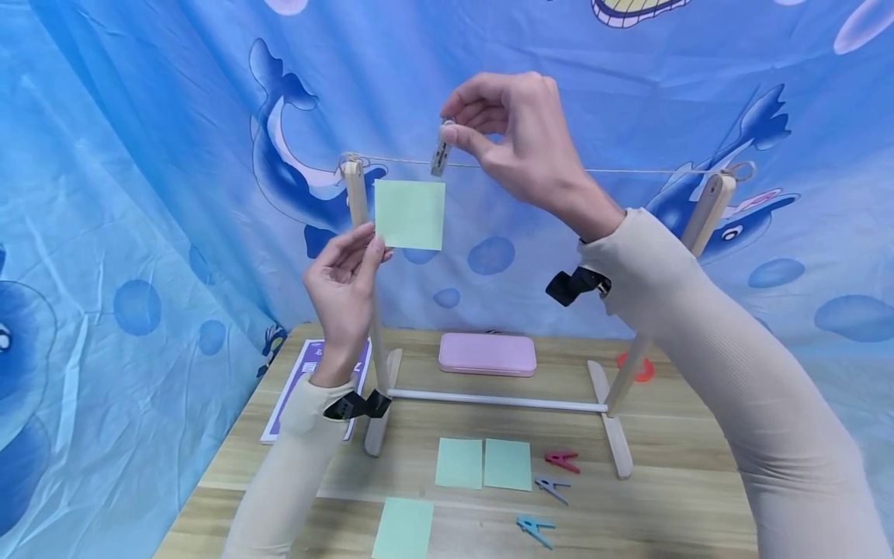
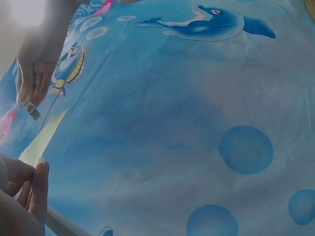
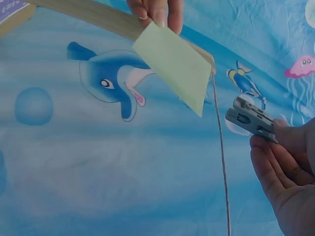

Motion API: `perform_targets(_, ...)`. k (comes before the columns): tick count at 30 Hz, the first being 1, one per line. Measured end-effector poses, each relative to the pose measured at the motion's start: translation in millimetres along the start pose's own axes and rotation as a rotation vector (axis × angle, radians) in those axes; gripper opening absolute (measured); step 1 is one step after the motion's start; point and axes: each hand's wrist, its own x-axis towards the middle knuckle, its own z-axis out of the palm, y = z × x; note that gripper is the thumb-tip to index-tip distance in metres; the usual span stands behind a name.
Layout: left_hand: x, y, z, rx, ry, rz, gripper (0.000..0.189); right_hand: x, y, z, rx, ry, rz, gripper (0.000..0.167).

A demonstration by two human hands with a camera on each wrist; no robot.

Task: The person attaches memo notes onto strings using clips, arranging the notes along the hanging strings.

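Head view: A person's left hand point(image 1: 344, 291) has a pinching grip on the lower left corner of a pale green paper square point(image 1: 410, 215), held up flat and smooth, just below a string point(image 1: 628, 171). The right hand point(image 1: 520, 128) has a pinching grip on a grey clothespin point(image 1: 441, 151), whose tip points down just above the paper's upper right corner. The string runs between two wooden posts point(image 1: 708, 210) with rounded ends, joined low down by a slim white rod point(image 1: 496, 399). Only this view shows the wood-grained table point(image 1: 670, 497): a pink case point(image 1: 486, 353) with rounded corners near its far edge, a purple booklet point(image 1: 289, 396) by the far left corner, and, toward the near edge, three green sheets point(image 1: 459, 463) left of three small clothespins point(image 1: 535, 529), red, grey-blue and teal.

Left wrist view: The paper is seen nearly edge-on, a thin stiff sliver between thumb and fingers, with blue curtain point(image 2: 162, 98) behind.

Right wrist view: The clothespin's ridged, slotted body is clear here, with a gap separating it from both string and paper. The string shows a twisted texture; a pink jellyfish point(image 3: 301, 67) is printed on the curtain.
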Motion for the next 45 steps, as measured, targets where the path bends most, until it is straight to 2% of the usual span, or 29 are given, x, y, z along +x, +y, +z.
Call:
perform_targets(8, 7.4, 2.7, 6.7, -0.032, 0.009, 0.006, 0.024, 21.1, -0.5, 11.9, 0.020, -0.007, 0.036, 0.017)
perform_targets(13, 9.3, 4.0, 9.2, -0.041, 0.015, 0.019, 0.024, 27.0, 1.5, 18.6, 0.014, -0.031, 0.062, 0.017)
perform_targets(23, 14.4, 5.2, 13.3, -0.041, 0.022, 0.029, 0.024, 27.5, 2.2, 21.3, 0.020, -0.060, 0.084, 0.016)
perform_targets(29, 13.2, 5.2, 13.7, -0.014, 0.021, 0.015, 0.024, 25.4, 4.3, 23.6, -0.008, -0.123, 0.093, 0.016)
perform_targets(36, 12.2, 7.0, 13.6, 0.003, 0.015, 0.004, 0.024, 24.6, 5.3, 26.7, 0.015, -0.168, 0.108, 0.016)
perform_targets(45, 10.7, 8.4, 13.1, -0.002, 0.016, -0.018, 0.024, 22.8, 7.3, 25.6, -0.009, -0.246, 0.131, 0.029)
